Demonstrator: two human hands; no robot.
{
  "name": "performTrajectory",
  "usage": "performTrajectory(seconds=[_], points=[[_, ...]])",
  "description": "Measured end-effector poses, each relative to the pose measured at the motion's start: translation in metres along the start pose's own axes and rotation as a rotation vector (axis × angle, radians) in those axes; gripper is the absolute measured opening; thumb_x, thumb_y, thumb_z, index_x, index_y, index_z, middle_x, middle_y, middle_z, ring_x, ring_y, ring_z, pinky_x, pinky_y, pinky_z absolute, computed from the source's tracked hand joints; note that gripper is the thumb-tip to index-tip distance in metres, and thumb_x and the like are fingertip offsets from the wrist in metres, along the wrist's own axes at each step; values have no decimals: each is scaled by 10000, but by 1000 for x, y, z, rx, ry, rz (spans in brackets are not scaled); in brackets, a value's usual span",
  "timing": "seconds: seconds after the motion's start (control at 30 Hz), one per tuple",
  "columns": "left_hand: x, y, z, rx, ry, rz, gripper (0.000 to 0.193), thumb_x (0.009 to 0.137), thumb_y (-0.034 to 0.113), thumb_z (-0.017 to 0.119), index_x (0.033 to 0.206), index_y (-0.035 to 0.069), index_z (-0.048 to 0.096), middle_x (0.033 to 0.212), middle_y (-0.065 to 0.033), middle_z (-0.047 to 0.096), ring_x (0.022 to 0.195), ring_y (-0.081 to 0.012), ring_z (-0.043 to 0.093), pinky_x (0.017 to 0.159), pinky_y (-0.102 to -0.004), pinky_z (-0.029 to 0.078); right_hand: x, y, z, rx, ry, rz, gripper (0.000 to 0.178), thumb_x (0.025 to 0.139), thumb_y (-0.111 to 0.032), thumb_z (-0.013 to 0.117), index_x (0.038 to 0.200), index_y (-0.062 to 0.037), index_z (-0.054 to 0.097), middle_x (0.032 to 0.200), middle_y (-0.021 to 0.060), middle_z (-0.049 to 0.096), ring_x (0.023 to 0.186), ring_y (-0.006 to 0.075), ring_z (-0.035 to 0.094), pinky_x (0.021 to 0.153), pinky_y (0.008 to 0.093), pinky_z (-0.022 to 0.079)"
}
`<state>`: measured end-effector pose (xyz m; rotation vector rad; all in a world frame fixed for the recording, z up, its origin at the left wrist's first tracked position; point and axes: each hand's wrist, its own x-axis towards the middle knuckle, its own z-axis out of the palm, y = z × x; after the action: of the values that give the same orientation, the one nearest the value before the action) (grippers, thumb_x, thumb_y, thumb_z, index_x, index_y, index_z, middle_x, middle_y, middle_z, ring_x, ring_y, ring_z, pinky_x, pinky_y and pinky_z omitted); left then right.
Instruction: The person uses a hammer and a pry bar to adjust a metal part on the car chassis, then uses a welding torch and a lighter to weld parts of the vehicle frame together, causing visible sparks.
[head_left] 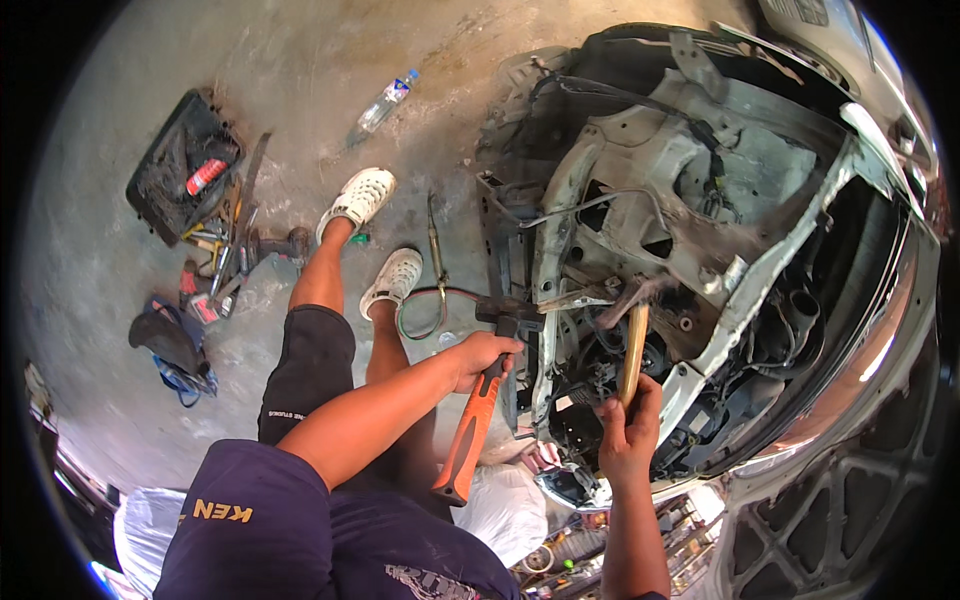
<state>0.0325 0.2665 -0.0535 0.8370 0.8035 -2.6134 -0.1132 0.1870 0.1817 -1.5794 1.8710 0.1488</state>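
Observation:
My left hand (482,356) grips an orange-and-black-handled hammer (470,430) high up near its dark head, which rests against the bent metal edge of a stripped car front (640,200). My right hand (630,425) holds the lower end of a wooden-handled hammer (633,350) upright. Its rusty head sits against a metal bracket inside the open car body. The two hands are about a hand's width apart, both at the car's lower frame. My legs in black shorts and white shoes (375,240) stretch out on the concrete floor.
A black tool tray (180,165) and several loose hand tools (225,255) lie on the floor at left, beside a dark cloth bag (170,345). A plastic bottle (385,103) lies farther off. A red hose loop (425,310) and a long tool lie by my shoes.

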Motion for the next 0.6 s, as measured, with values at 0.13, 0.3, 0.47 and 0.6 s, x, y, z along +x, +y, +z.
performTrajectory(seconds=[0.13,0.3,0.47,0.6], points=[[9,0,3,-76,-85,39,222,996,208,711,887,90,558,731,-12,566,595,-127,558,533,-296,509,16,-14,2,35,-184,274,525,1004,69,541,1501,-48,420,1015,98,695,810,122,658,717,240,482],[-2,13,17,-1,-2,119,217,972,210,720,886,91,561,715,-29,578,582,-154,567,553,-321,516,34,12,15,-399,44,-196,806,985,87,518,1690,-211,267,1184,181,712,847,221,704,712,330,517],[-1,18,12,5,-28,83,200,971,203,711,884,85,576,710,-44,597,571,-166,584,536,-325,510,46,22,18,-813,-73,-3,849,965,31,544,1690,-322,281,1021,204,669,802,370,684,696,465,540],[3,18,8,-22,-77,56,156,980,188,711,952,87,596,748,-2,580,617,-109,572,537,-291,516,53,15,6,-749,5,-120,876,932,30,566,1684,-332,301,944,176,640,749,394,661,653,498,534]])
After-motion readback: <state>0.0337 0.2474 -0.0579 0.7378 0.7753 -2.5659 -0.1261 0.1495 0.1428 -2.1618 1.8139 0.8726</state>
